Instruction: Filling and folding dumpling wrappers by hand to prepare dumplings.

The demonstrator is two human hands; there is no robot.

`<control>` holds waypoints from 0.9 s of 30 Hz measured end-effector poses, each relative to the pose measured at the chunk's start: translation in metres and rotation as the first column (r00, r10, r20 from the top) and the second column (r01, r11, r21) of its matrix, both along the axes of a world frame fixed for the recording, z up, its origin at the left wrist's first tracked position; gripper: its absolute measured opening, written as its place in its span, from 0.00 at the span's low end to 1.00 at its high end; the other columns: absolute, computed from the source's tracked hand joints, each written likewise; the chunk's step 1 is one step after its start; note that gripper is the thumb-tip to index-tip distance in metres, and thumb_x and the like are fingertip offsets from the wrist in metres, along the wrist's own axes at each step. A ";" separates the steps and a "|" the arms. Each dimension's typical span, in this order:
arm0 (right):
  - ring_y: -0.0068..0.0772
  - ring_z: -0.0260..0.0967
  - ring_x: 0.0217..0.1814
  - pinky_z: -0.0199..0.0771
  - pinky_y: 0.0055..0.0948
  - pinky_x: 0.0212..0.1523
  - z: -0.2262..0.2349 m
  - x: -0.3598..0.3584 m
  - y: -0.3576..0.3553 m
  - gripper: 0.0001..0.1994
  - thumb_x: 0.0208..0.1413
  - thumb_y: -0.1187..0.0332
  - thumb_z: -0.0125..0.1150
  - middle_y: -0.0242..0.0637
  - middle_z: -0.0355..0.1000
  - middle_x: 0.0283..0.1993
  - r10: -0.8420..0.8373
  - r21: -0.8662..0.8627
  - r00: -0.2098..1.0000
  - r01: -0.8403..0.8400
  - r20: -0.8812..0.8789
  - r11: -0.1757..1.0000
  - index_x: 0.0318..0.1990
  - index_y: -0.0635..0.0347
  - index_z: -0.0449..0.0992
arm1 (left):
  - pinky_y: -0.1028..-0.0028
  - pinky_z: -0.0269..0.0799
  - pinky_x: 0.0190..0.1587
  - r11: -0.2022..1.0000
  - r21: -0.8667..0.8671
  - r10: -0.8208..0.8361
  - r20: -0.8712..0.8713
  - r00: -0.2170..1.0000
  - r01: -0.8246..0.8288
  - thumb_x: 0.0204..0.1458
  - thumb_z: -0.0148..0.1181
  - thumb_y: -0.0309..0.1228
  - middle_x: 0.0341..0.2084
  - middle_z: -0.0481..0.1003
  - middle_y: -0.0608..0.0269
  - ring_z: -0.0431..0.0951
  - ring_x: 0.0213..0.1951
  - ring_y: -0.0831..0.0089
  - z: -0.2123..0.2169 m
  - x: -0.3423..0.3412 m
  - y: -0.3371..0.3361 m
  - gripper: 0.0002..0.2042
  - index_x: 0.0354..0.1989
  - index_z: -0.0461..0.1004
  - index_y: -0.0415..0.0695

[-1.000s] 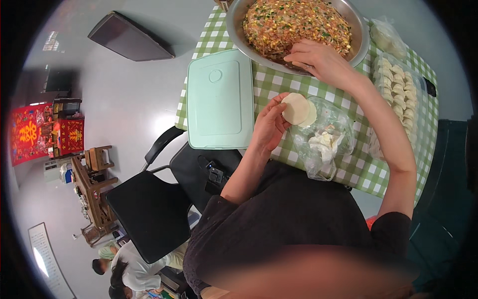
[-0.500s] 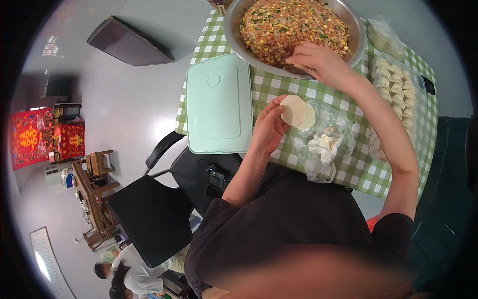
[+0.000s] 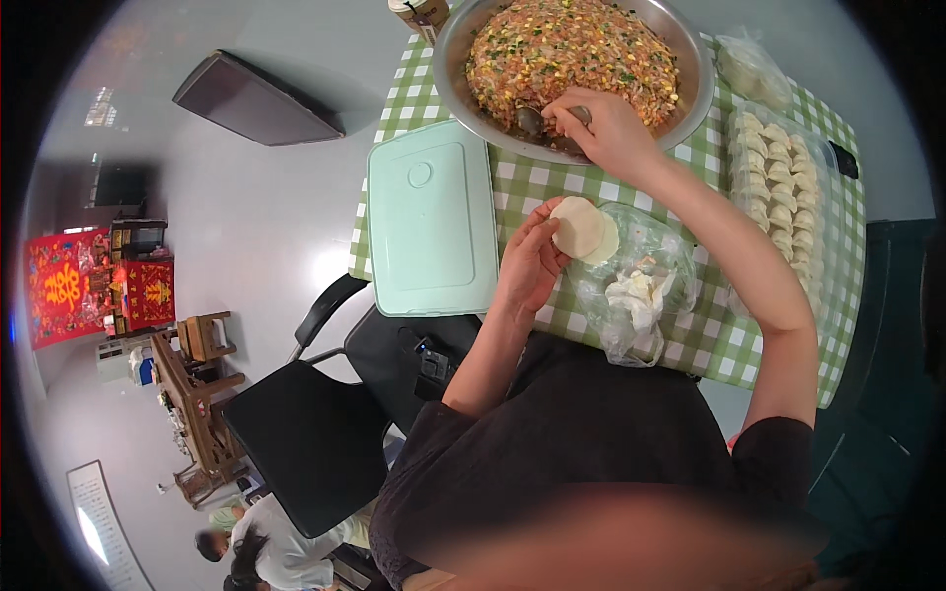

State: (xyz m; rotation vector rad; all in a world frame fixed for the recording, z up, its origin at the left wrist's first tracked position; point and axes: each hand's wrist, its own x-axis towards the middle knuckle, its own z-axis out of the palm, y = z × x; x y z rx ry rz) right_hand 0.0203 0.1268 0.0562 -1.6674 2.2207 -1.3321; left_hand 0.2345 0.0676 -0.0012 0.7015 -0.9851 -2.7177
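A round dumpling wrapper (image 3: 575,227) is pinched between the thumb and fingers of my left hand (image 3: 530,258). A second pale wrapper (image 3: 604,243) shows behind its edge; whether my hand grips that one too is unclear. My right hand (image 3: 613,135) reaches over the near rim of a large steel basin (image 3: 700,84), its fingers closed on a metal spoon (image 3: 530,120). The spoon's bowl touches the minced filling (image 3: 572,49), a heap flecked with green and yellow. Below and right of the wrappers, a clear plastic bag (image 3: 613,337) lies on the table with crumpled white material (image 3: 641,295).
A mint-green lid (image 3: 432,236) lies left on the checked tablecloth (image 3: 537,182). At right stands a clear box with rows of dumplings (image 3: 780,187), a tied bag (image 3: 752,71) behind it. A cup (image 3: 422,14) is at far left; black chairs (image 3: 307,448) stand beside me.
The view has shifted slightly. My right hand has turned at the basin's near side, and the spoon now shows in the filling. My left hand still holds the wrapper.
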 end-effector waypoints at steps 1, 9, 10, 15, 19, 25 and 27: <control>0.26 0.77 0.36 0.77 0.27 0.37 -0.003 -0.006 0.001 0.12 0.70 0.68 0.52 0.35 0.77 0.41 -0.003 -0.001 1.000 0.003 0.001 1.000 0.47 0.63 0.82 | 0.65 0.75 0.57 1.000 -0.002 0.000 0.001 1.000 0.000 0.66 0.49 0.29 0.58 0.74 0.55 0.77 0.56 0.66 0.002 0.000 0.001 0.18 0.63 0.65 0.41; 0.45 0.77 0.40 0.77 0.41 0.45 0.015 -0.013 0.015 0.11 0.66 0.64 0.57 0.35 0.80 0.44 0.103 0.032 0.975 -0.099 -0.197 0.995 0.43 0.58 0.83 | 0.65 0.75 0.58 1.000 -0.012 0.017 0.014 1.000 -0.017 0.66 0.48 0.29 0.59 0.73 0.56 0.76 0.57 0.66 -0.006 0.004 -0.002 0.18 0.64 0.65 0.40; 0.45 0.77 0.40 0.77 0.41 0.45 0.011 -0.018 0.017 0.11 0.66 0.64 0.57 0.35 0.80 0.44 0.098 0.034 0.975 -0.093 -0.200 0.995 0.43 0.58 0.83 | 0.64 0.75 0.58 1.000 -0.018 0.019 0.016 1.000 -0.019 0.66 0.47 0.29 0.59 0.73 0.56 0.76 0.58 0.66 -0.006 0.002 -0.002 0.19 0.64 0.65 0.40; 0.43 0.76 0.46 0.76 0.41 0.46 0.038 -0.029 0.027 0.11 0.66 0.64 0.58 0.36 0.78 0.42 0.124 0.070 0.959 -0.146 0.255 0.987 0.45 0.59 0.82 | 0.64 0.74 0.59 1.000 -0.014 0.025 0.017 1.000 -0.025 0.66 0.47 0.28 0.60 0.73 0.55 0.75 0.59 0.65 -0.002 0.002 -0.005 0.19 0.64 0.64 0.40; 0.44 0.76 0.44 0.76 0.41 0.44 0.044 -0.048 0.036 0.11 0.66 0.64 0.57 0.38 0.78 0.43 0.260 0.189 0.963 -0.268 0.066 0.945 0.44 0.60 0.82 | 0.64 0.74 0.59 1.000 -0.002 0.020 0.003 1.000 -0.020 0.66 0.46 0.28 0.61 0.72 0.54 0.75 0.59 0.64 -0.007 0.004 -0.007 0.19 0.64 0.64 0.39; 0.38 0.76 0.32 0.75 0.36 0.38 0.020 -0.058 0.024 0.10 0.66 0.65 0.58 0.38 0.81 0.39 0.246 0.066 0.954 -0.238 -0.173 0.969 0.42 0.60 0.83 | 0.64 0.74 0.59 1.000 -0.020 -0.020 0.029 0.999 0.021 0.67 0.46 0.28 0.60 0.73 0.53 0.75 0.59 0.64 -0.001 -0.004 0.004 0.18 0.63 0.64 0.39; 0.38 0.75 0.30 0.75 0.35 0.36 0.035 -0.047 0.022 0.10 0.65 0.64 0.58 0.38 0.80 0.33 0.134 0.114 0.982 -0.149 0.135 0.982 0.42 0.59 0.83 | 0.64 0.74 0.59 1.000 -0.020 -0.001 0.050 0.999 0.002 0.67 0.46 0.28 0.60 0.73 0.53 0.76 0.59 0.64 0.001 0.000 0.001 0.18 0.64 0.64 0.39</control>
